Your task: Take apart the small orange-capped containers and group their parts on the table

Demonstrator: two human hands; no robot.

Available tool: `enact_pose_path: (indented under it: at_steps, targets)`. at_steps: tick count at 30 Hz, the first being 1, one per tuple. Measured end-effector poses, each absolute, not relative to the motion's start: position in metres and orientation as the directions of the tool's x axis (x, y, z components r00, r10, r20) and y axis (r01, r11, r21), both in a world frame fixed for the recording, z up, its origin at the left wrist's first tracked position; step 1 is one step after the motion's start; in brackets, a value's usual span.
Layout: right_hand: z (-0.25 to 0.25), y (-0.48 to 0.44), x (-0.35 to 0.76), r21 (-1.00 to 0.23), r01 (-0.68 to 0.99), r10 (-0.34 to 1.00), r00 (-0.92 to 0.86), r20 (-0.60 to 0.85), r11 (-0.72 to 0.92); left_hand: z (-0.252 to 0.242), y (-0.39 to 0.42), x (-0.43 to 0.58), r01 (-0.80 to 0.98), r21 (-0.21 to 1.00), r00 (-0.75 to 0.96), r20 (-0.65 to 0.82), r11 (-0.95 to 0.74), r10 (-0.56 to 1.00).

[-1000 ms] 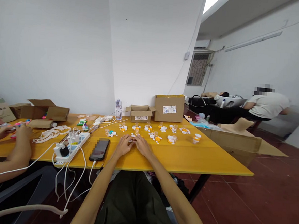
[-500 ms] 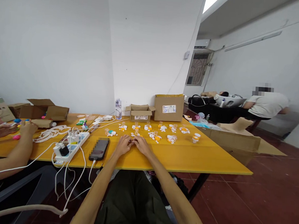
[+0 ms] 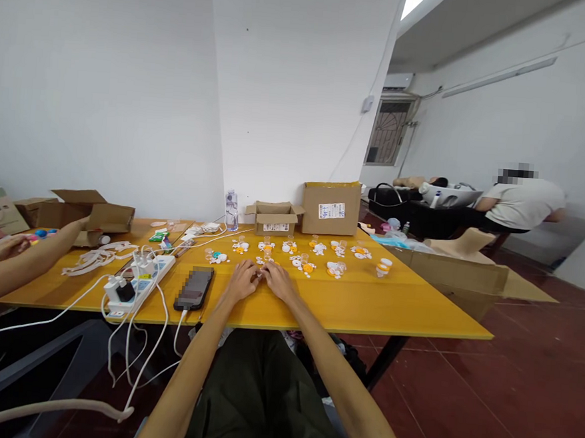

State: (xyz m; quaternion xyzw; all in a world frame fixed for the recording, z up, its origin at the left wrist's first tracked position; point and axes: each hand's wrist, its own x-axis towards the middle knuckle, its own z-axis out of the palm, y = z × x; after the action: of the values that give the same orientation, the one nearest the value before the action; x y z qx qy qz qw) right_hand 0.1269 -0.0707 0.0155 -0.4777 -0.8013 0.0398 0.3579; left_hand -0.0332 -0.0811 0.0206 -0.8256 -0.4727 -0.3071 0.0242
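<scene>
Over the yellow table (image 3: 346, 309), my left hand (image 3: 243, 281) and my right hand (image 3: 277, 282) meet fingertip to fingertip. Both hands have curled, closed fingers; a tiny pale piece shows between them, too small to name. Just beyond the hands lie several small piles of white, orange and clear plastic parts, one with an orange ring (image 3: 308, 268), another with a teal piece (image 3: 216, 256). A stacked white-and-orange item (image 3: 383, 267) stands to the right of the piles.
A phone (image 3: 194, 288) and a power strip (image 3: 142, 287) with white cables lie left of my hands. Behind the piles stand a small open carton (image 3: 274, 228), a larger carton (image 3: 331, 210) and a bottle (image 3: 231, 211). Another person's arm (image 3: 24, 260) reaches across at left.
The other person's arm at left has moved forward to the open box there. My hands stay together, with their fingers slightly shifted and a pale piece now showing.
</scene>
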Motion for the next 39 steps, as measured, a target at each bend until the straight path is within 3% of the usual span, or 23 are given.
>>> enact_pose_path:
  at_steps: [16, 27, 39]
  targets:
    - [0.005, -0.052, 0.133, -0.342, 0.769, 0.757, -0.265, 0.597, 0.540, 0.021, -0.082, -0.031, 0.822, 0.243, 0.354, 0.490, -0.515, 0.797]
    - [-0.016, -0.033, 0.152, -0.532, 0.806, 0.795, 0.133, 0.592, 0.262, 0.024, -0.089, -0.030, 0.828, 0.248, 0.319, 0.529, -0.502, 0.786]
    - [-0.014, -0.034, 0.143, -0.570, 0.769, 0.834, 0.092, 0.545, 0.288, 0.018, -0.084, -0.031, 0.823, 0.233, 0.363, 0.488, -0.519, 0.794]
